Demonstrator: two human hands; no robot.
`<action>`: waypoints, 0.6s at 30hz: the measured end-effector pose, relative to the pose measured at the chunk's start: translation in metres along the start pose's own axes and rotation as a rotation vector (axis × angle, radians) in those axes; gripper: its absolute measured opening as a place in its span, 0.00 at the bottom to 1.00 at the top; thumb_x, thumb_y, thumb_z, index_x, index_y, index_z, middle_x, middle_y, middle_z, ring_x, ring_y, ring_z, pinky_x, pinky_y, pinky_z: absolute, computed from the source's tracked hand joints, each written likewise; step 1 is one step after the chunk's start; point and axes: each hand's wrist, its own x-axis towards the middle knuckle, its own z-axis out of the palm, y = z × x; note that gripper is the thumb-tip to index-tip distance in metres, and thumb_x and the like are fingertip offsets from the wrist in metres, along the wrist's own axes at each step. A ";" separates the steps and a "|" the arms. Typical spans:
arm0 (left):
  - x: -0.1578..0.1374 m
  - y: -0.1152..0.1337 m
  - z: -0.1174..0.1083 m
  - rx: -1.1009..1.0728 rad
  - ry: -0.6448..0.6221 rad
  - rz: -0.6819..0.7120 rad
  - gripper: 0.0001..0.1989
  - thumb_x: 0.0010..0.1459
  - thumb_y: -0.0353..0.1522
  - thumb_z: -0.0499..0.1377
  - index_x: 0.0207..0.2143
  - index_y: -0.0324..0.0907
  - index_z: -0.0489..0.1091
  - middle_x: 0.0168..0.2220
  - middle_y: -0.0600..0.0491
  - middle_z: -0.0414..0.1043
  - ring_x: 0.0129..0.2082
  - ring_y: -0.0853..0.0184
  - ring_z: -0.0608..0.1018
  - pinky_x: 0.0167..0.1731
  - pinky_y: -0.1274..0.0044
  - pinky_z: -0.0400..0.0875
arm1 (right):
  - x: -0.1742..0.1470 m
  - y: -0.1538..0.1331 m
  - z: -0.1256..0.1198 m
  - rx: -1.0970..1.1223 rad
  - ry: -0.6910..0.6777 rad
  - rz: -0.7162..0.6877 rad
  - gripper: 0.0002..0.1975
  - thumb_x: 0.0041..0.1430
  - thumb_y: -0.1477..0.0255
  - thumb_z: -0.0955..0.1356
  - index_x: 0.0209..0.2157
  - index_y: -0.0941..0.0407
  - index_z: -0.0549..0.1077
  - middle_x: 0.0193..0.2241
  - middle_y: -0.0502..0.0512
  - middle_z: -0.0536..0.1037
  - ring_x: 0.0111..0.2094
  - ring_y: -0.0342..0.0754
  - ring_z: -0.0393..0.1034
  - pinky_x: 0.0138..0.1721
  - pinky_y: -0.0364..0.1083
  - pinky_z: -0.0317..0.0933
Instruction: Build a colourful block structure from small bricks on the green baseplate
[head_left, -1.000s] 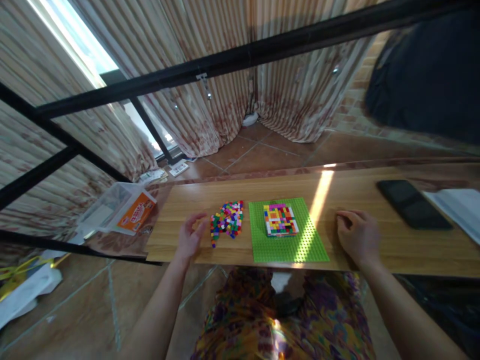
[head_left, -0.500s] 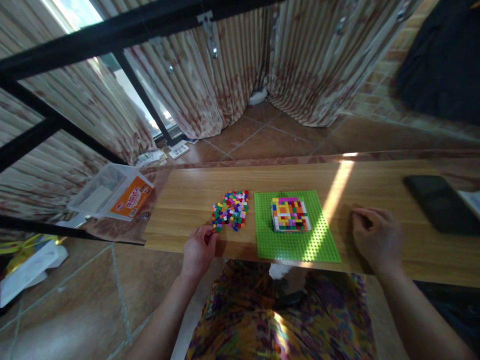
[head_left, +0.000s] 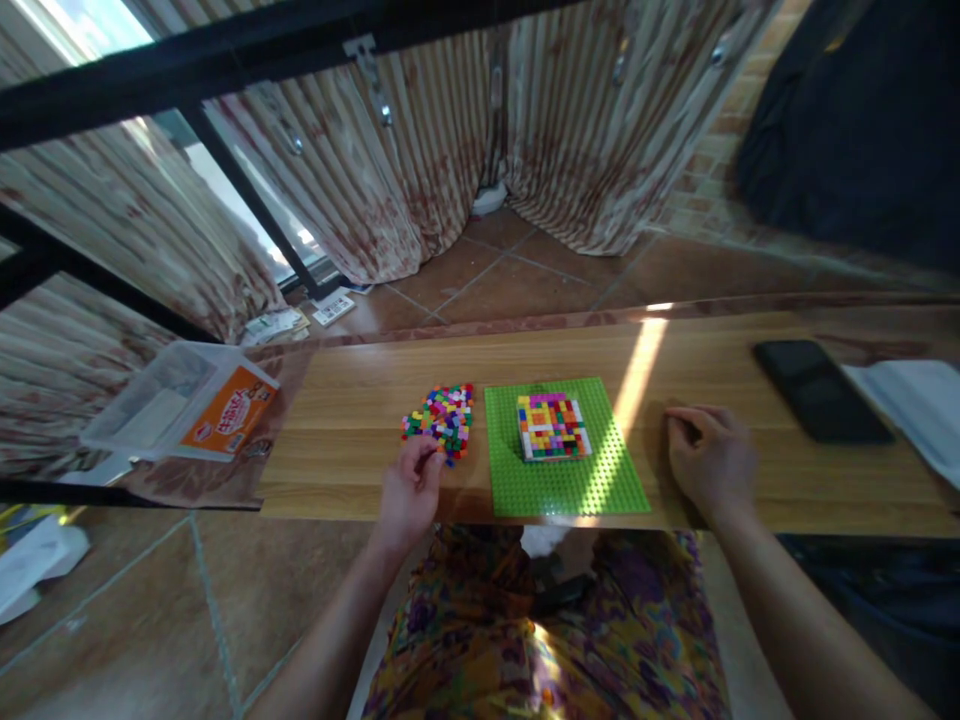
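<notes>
A loose pile of small colourful toy bricks (head_left: 448, 412) lies on the wooden table. My left hand (head_left: 412, 485) is at the near edge of this pile, thumb and fingers pinched together; whatever lies between the fingertips is too small to make out. To the right of the pile is a green studded baseplate (head_left: 517, 490). On it stands a squarish block built of bricks (head_left: 553, 428), white at its sides and many-coloured on top. My right hand (head_left: 712, 465) rests on the table beyond the baseplate's right side, fingers curled in, with no object visible in it.
A dark phone-like slab (head_left: 821, 390) lies on the right of the wooden table (head_left: 337, 400), beside a white sheet-like item (head_left: 915, 405). A clear plastic box with an orange label (head_left: 229, 410) sits beyond the table's left end. Sunlight crosses table and baseplate.
My left hand has moved from the pile's lower left corner rightward along its near edge, fingers still pinched. The right hand keeps its curled pose. The whole view has shifted.
</notes>
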 end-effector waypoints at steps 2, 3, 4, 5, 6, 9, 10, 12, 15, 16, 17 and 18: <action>0.006 -0.005 0.002 0.037 0.019 0.013 0.05 0.59 0.33 0.54 0.35 0.42 0.67 0.28 0.55 0.72 0.29 0.69 0.75 0.31 0.79 0.69 | 0.000 0.001 0.000 0.001 0.004 -0.013 0.11 0.57 0.69 0.64 0.33 0.58 0.78 0.33 0.60 0.77 0.37 0.55 0.71 0.41 0.52 0.64; 0.009 -0.008 0.002 0.048 0.024 0.018 0.05 0.59 0.33 0.54 0.36 0.42 0.68 0.29 0.54 0.72 0.29 0.68 0.75 0.32 0.78 0.69 | 0.000 0.001 0.001 -0.001 0.006 -0.015 0.11 0.57 0.69 0.64 0.34 0.58 0.78 0.33 0.60 0.78 0.37 0.55 0.71 0.41 0.52 0.65; 0.013 -0.010 0.001 0.061 0.024 0.024 0.06 0.60 0.34 0.54 0.36 0.42 0.68 0.30 0.54 0.73 0.31 0.68 0.76 0.33 0.77 0.70 | -0.001 0.002 0.001 -0.002 0.008 -0.014 0.11 0.57 0.69 0.64 0.34 0.58 0.78 0.34 0.60 0.78 0.37 0.55 0.71 0.41 0.52 0.65; 0.016 -0.011 0.001 0.083 0.021 0.031 0.07 0.60 0.34 0.54 0.37 0.42 0.69 0.31 0.53 0.74 0.32 0.67 0.77 0.34 0.76 0.71 | -0.001 0.003 0.002 -0.002 0.008 -0.012 0.12 0.58 0.69 0.64 0.34 0.58 0.78 0.34 0.60 0.78 0.37 0.55 0.71 0.40 0.52 0.65; 0.020 -0.012 0.000 0.116 0.019 0.043 0.07 0.60 0.34 0.54 0.36 0.41 0.70 0.32 0.52 0.75 0.33 0.66 0.77 0.36 0.75 0.71 | -0.001 0.003 0.002 -0.003 0.009 -0.011 0.12 0.58 0.69 0.64 0.34 0.57 0.78 0.34 0.60 0.78 0.37 0.55 0.71 0.39 0.51 0.65; 0.030 -0.011 -0.003 0.255 0.021 0.122 0.08 0.60 0.33 0.54 0.35 0.41 0.73 0.35 0.50 0.76 0.39 0.63 0.78 0.43 0.71 0.72 | 0.000 0.004 0.003 0.001 0.013 -0.017 0.12 0.58 0.69 0.64 0.33 0.57 0.78 0.34 0.60 0.78 0.36 0.54 0.71 0.39 0.51 0.65; 0.033 -0.010 -0.004 0.290 0.011 0.161 0.08 0.60 0.31 0.54 0.36 0.41 0.73 0.37 0.49 0.77 0.41 0.62 0.78 0.45 0.70 0.72 | 0.000 0.004 0.003 0.002 0.014 -0.019 0.11 0.58 0.69 0.64 0.33 0.58 0.78 0.33 0.60 0.78 0.36 0.54 0.71 0.38 0.51 0.65; 0.035 -0.009 -0.005 0.323 -0.018 0.240 0.10 0.60 0.29 0.53 0.39 0.42 0.74 0.40 0.48 0.77 0.45 0.62 0.77 0.49 0.68 0.71 | 0.000 0.004 0.003 -0.001 0.018 -0.013 0.11 0.57 0.69 0.64 0.33 0.58 0.78 0.33 0.60 0.78 0.36 0.54 0.71 0.38 0.51 0.65; 0.030 -0.011 -0.008 0.337 -0.042 0.321 0.14 0.60 0.27 0.52 0.43 0.43 0.74 0.47 0.48 0.75 0.49 0.62 0.75 0.54 0.66 0.69 | 0.001 0.003 0.002 -0.008 0.013 -0.006 0.12 0.57 0.69 0.64 0.33 0.58 0.79 0.33 0.60 0.78 0.36 0.54 0.71 0.36 0.50 0.65; 0.026 -0.012 -0.009 0.345 -0.048 0.337 0.13 0.60 0.27 0.52 0.43 0.44 0.74 0.48 0.48 0.74 0.49 0.63 0.75 0.54 0.66 0.69 | 0.001 0.003 0.002 -0.011 0.012 -0.007 0.12 0.58 0.69 0.64 0.34 0.58 0.79 0.33 0.60 0.78 0.35 0.54 0.71 0.35 0.50 0.65; 0.022 -0.014 -0.010 0.355 -0.055 0.350 0.13 0.59 0.27 0.53 0.43 0.44 0.75 0.49 0.48 0.73 0.49 0.63 0.75 0.53 0.66 0.70 | 0.001 0.002 0.001 -0.012 0.011 -0.009 0.12 0.58 0.69 0.64 0.34 0.58 0.79 0.33 0.60 0.78 0.35 0.54 0.71 0.35 0.49 0.65; 0.018 -0.015 -0.010 0.366 -0.065 0.364 0.12 0.59 0.27 0.54 0.41 0.44 0.75 0.49 0.48 0.73 0.48 0.63 0.76 0.53 0.67 0.71 | 0.001 0.002 0.001 -0.011 0.009 -0.012 0.12 0.58 0.69 0.64 0.34 0.58 0.79 0.33 0.60 0.78 0.35 0.54 0.72 0.35 0.49 0.65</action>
